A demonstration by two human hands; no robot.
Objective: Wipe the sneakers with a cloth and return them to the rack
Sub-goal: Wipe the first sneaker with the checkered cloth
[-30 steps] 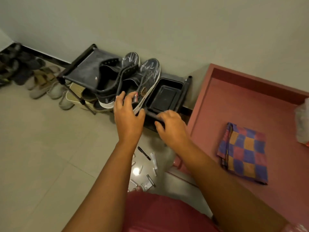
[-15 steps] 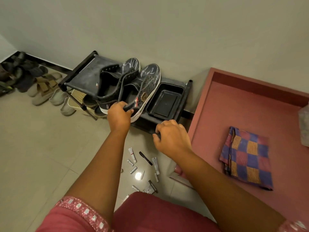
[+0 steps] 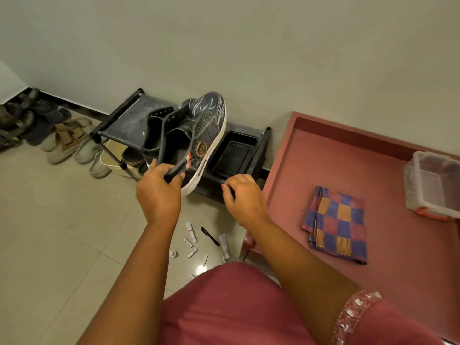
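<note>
Left hand [image 3: 159, 192] gripping both dark sneakers [image 3: 196, 135] by the heels, mid-frame over the rack [image 3: 129, 118]; right hand [image 3: 242, 197] loosely curled, probably empty; checkered cloth [image 3: 336, 225] lower right

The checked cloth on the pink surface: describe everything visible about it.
The purple, pink and orange checked woven cloth lies folded into a rough rectangle, flat on the pink raised-edge surface, to the right of the black shoe rack. Layered edges show along its left side. Nothing touches it; the right hand hovers apart, and the clear plastic container sits separately.
</note>
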